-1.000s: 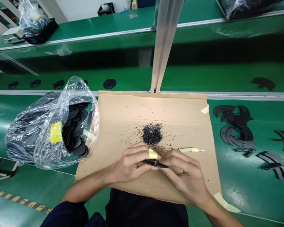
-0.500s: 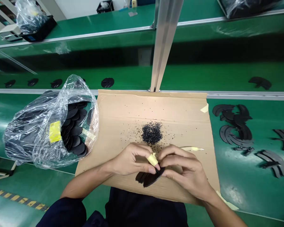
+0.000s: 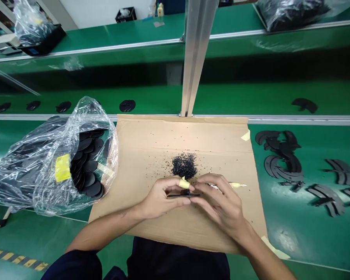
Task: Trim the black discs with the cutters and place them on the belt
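Note:
A flat black disc part (image 3: 177,195) is seen edge-on between my two hands, above the cardboard sheet (image 3: 151,229). My left hand (image 3: 166,195) pinches it from the left, with yellow tape wrapped round one finger. Thumb and fingers of my right hand (image 3: 221,202) close on the disc's right end. A small black piece stands on the disc under the taped fingertip. Just beyond the hands lies a pile of tiny black pieces (image 3: 184,165), with loose ones scattered around. Behind my right fingers lies a thin tool (image 3: 237,184) with a yellow wrap, partly hidden.
On the left, a clear plastic bag (image 3: 26,171) lies open with black discs (image 3: 89,179) inside. Curved black parts (image 3: 282,155) lie on the green table to the right. A metal post (image 3: 195,58) rises behind the cardboard. Several discs (image 3: 127,105) line the conveyor-like green strip.
The disc part has come up from a tilted position near the cardboard's front edge and now shows edge-on. Both hands have shifted slightly, and the whole view has moved a little.

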Available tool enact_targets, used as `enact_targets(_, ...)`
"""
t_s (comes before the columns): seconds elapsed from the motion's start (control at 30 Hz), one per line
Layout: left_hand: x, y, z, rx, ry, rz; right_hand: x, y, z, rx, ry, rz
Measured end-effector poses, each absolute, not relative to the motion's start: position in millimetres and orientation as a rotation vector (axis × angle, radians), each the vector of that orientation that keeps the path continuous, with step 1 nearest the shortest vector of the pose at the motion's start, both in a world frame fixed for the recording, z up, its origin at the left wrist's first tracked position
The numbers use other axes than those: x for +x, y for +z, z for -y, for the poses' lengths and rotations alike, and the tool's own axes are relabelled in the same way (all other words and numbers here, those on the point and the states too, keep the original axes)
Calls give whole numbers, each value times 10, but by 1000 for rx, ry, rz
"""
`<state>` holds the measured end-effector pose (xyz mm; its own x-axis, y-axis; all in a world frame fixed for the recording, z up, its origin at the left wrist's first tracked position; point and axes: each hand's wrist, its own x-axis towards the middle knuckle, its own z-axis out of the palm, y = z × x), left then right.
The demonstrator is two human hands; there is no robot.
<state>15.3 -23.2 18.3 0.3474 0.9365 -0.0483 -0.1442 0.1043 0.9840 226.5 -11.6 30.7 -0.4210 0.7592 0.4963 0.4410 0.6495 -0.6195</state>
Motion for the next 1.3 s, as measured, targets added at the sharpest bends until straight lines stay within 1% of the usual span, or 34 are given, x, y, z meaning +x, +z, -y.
enact_targets(0.07, 138, 152, 244, 1165, 1025, -962, 2470, 248, 116, -1042, 493, 2241)
enact_targets(0.13, 115, 122, 229, 1157, 1091, -994, 2713, 150, 147, -1218, 347, 2397)
enact_targets(0.23, 78, 83, 166, 1229, 1164, -984, 2984, 13, 217, -1418, 169, 2448)
enact_targets(0.3, 62, 61, 123, 1312, 1195, -989, 3017, 9, 254, -1439, 179, 2434)
enact_targets(0.47, 56, 23, 95, 1434, 1228, -980, 2678, 296, 198, -1253, 582, 2322)
enact_targets(0.53, 51, 17, 103, 1449, 1229, -974, 2529, 404, 123, -1121, 666, 2313)
enact_targets(0.63, 34, 20, 116, 1454, 1230, -987, 2413, 475, 22, -985, 588, 2396)
enact_targets(0.77, 10, 28, 121, 1464, 1237, -1000, 2408, 495, -24, -990, 428, 2488)
enact_targets(1.0, 13, -7, 124, 1500, 1270, -969, 2454, 560, -101, -933, 484, 2531)
enact_targets(1.03, 10, -9, 121, 1502, 1275, -967, 2460, 551, -119, -920, 537, 2519)
enact_targets(1.1, -2, -5, 113, 1518, 1293, -980, 2458, 498, -134, -956, 750, 2428)
enact_targets(1.23, -15, 10, 113, 1526, 1315, -1076, 2325, 285, -16, -1124, 1355, 1925)
enact_targets(1.3, 18, 4, 120, 1424, 1307, -1132, 2193, 184, 85, -1119, 1510, 1704)
